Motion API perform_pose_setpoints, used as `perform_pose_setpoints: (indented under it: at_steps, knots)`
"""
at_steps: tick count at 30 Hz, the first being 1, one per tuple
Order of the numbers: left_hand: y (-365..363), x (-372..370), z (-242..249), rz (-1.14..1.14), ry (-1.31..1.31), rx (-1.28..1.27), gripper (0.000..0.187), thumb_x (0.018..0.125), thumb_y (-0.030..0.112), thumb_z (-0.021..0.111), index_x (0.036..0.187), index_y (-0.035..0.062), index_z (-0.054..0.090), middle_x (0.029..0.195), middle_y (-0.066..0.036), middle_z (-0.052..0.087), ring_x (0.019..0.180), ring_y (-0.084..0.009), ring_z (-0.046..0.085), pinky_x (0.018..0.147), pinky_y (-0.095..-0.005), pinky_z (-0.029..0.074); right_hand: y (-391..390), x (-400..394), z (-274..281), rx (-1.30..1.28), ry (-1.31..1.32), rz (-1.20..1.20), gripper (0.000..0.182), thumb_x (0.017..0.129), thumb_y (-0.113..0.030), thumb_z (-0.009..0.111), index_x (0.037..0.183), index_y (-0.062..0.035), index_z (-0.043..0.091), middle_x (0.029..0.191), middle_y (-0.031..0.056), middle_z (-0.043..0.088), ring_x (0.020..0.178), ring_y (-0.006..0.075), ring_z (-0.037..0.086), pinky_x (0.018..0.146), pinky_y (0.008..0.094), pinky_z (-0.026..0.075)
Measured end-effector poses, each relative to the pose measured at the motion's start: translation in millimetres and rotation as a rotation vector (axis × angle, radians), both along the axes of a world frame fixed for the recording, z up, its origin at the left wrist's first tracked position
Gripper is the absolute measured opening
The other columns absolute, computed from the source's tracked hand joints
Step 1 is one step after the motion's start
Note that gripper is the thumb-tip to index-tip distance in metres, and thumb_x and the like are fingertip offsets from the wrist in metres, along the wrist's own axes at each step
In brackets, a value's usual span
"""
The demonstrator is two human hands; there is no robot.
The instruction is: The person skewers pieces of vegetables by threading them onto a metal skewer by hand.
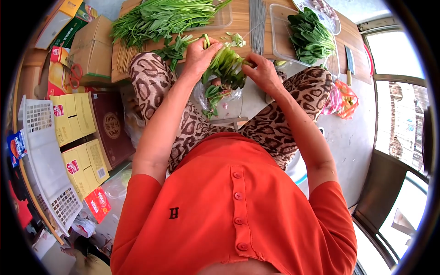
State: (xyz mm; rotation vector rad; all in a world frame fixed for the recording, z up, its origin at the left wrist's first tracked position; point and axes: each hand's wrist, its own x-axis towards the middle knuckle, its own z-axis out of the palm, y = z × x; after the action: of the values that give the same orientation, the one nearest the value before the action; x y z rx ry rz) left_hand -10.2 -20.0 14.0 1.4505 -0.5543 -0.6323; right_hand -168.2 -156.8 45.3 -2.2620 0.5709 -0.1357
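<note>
Between my knees, a bunch of leafy greens (228, 64) spans the space between my hands, above a clear plastic bag. My left hand (201, 54) is closed on its upper left side, with a green stalk sticking up between the fingers. On its right side my right hand (262, 71) pinches the edge of the same bunch. Loose greens (175, 49) lie at the table edge beside my left hand. Small pale green scraps (236, 40) sit on the table beyond the bunch. What is inside the bag is partly hidden.
A large pile of long-stemmed greens (167, 18) covers the table's (240, 23) left part. Thin grey sticks (257, 27) lie mid-table. At right are dark leafy greens (310, 39) in a clear tray and a cleaver (349, 62). Boxes (94, 46) and a white basket (46, 156) stand left.
</note>
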Motion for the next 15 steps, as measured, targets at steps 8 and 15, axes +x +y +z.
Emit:
perform_pose_setpoints:
  at_steps: [8, 15]
  knots:
    - [-1.4, 0.2, 4.4, -0.003, -0.001, 0.0, 0.008, 0.087, 0.012, 0.064, 0.086, 0.0045, 0.062, 0.073, 0.004, 0.057, 0.063, -0.0033, 0.049, 0.057, -0.0197, 0.04, 5.7, 4.1, -5.5, -0.016, -0.237, -0.002, 0.03, 0.078, -0.025, 0.069, 0.095, -0.0013, 0.06, 0.093, 0.0132, 0.062, 0.081, 0.0248, 0.06, 0.074, 0.0327, 0.047]
    - [-2.1, -2.2, 3.3, 0.022, 0.032, -0.03, 0.01, 0.086, 0.013, 0.065, 0.085, 0.0041, 0.062, 0.071, 0.004, 0.056, 0.061, -0.0033, 0.048, 0.055, -0.02, 0.04, 2.2, 1.6, -8.6, -0.148, -0.127, -0.015, 0.027, 0.076, -0.024, 0.069, 0.092, -0.0035, 0.06, 0.091, 0.0119, 0.06, 0.081, 0.0292, 0.06, 0.071, 0.0376, 0.047]
